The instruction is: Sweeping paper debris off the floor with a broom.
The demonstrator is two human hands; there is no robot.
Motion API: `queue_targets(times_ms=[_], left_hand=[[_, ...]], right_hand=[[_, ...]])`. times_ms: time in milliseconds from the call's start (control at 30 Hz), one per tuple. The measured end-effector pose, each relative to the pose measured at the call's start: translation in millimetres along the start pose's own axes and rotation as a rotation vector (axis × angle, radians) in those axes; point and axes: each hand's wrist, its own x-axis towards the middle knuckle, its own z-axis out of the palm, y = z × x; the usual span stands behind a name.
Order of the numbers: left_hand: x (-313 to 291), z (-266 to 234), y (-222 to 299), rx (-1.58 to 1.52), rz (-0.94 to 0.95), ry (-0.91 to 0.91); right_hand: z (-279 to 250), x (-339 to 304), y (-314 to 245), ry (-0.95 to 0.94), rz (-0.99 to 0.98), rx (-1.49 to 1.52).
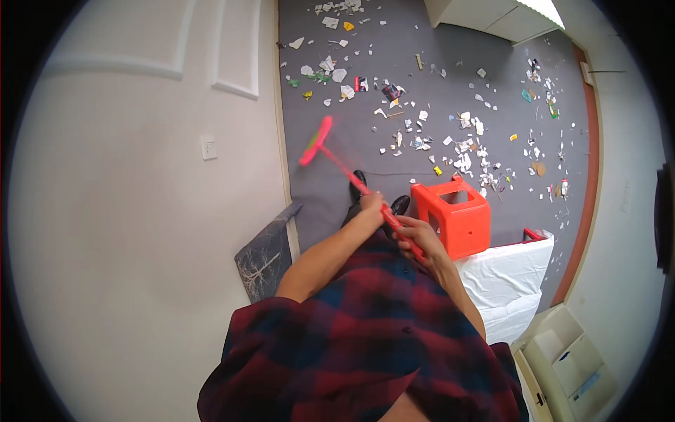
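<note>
Head view: pale wall (133, 190) far left, and close by is the head of the red broom (360, 186), contact with the grey floor (316, 204) unclear. Left hand (372, 204) closed round the handle, right hand (420, 238) wrapped on it nearer the body! Swing too wide left and the head could clip that wall; rightward, the red stool (464, 222) might get knocked into scattered scraps (465, 148).
</note>
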Motion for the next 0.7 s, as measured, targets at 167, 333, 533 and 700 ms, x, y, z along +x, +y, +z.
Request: queue_targets(times_ms=[167, 333, 533, 700], left_hand=[[57, -45, -15, -0.126, -0.152, 0.129], [3, 25, -75, 0.011, -0.115, -0.02], [-75, 98, -124, 0.278, -0.164, -0.481], [-80, 84, -128, 0.236, -0.099, -0.424]], right_hand=[[-23, 46, 18, -0.087, 0.151, 0.07], [-50, -36, 15, 0.073, -0.019, 0.164], [-65, -108, 38, 0.227, -0.275, 0.004], [-79, -117, 41, 0.134, -0.255, -0.011]])
